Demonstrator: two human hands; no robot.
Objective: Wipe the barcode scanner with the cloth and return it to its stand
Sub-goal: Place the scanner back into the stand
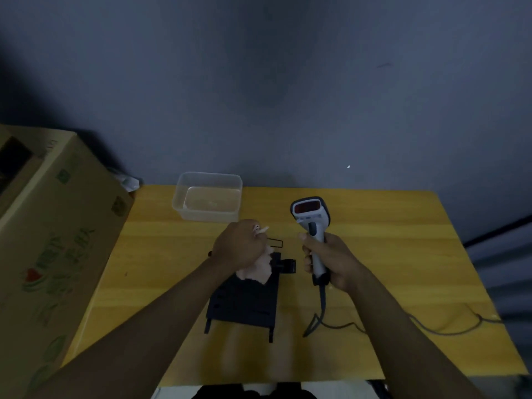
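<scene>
My right hand (331, 262) grips the handle of the white and grey barcode scanner (310, 216), held upright above the table with its red window facing away from me. Its dark cable (325, 309) hangs down and trails off to the right. My left hand (240, 247) is closed around a pale pink cloth (256, 272), which hangs below the fist, a hand's width left of the scanner. Under the cloth lies the black stand (244, 303), flat on the yellow table (403, 254).
A clear plastic container (208, 197) with liquid sits at the table's far edge, behind my left hand. A large cardboard box (54, 240) stands against the table's left side. The grey wall rises right behind the table.
</scene>
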